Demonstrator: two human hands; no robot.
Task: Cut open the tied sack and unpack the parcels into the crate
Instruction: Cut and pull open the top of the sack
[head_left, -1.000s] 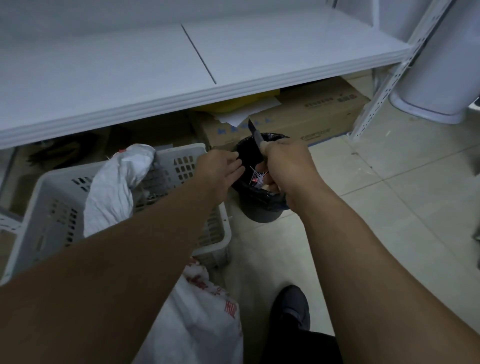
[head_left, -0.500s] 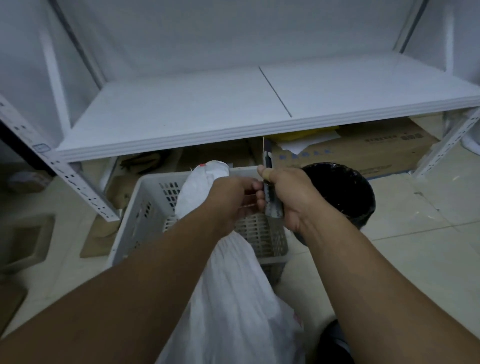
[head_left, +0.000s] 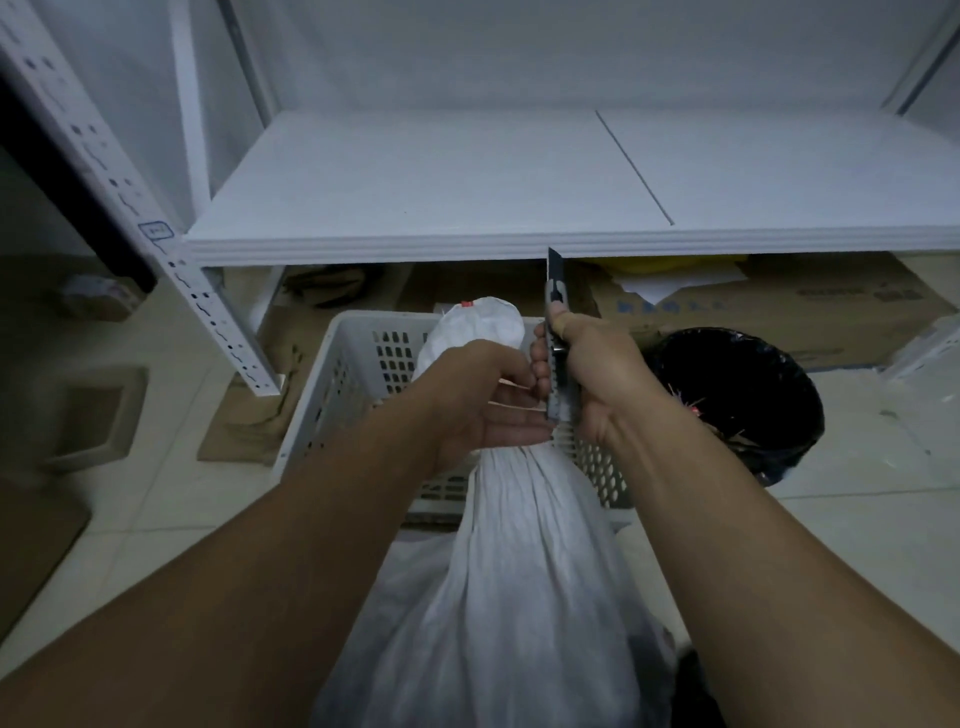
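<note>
Just in front of the white perforated plastic crate (head_left: 358, 338), we have the white woven sack (head_left: 519, 597). Its long axis runs from low in the view, close to our body, up and away to the crate's near wall. Our left hand (head_left: 467, 400) is curled round the gathered neck. The loose tuft above the fist pokes up over the crate rim, with a small red fleck at its tip. Whether a tie sits under our fingers we cannot tell.

Our right hand (head_left: 608, 374) is clenched on the dark grey utility knife (head_left: 557, 395), thumb up along its back. It sits just right of the neck, and the knife body is touching or nearly touching our left fingertips. The blade points up and away, roughly parallel to the sack's axis and above the neck, not across it.

We judge that the cut depends on turning the edge crosswise to the neck from the right, with our left fingers dangerously close to it. The parcels, we take it, are inside the sack, out of sight.
</note>
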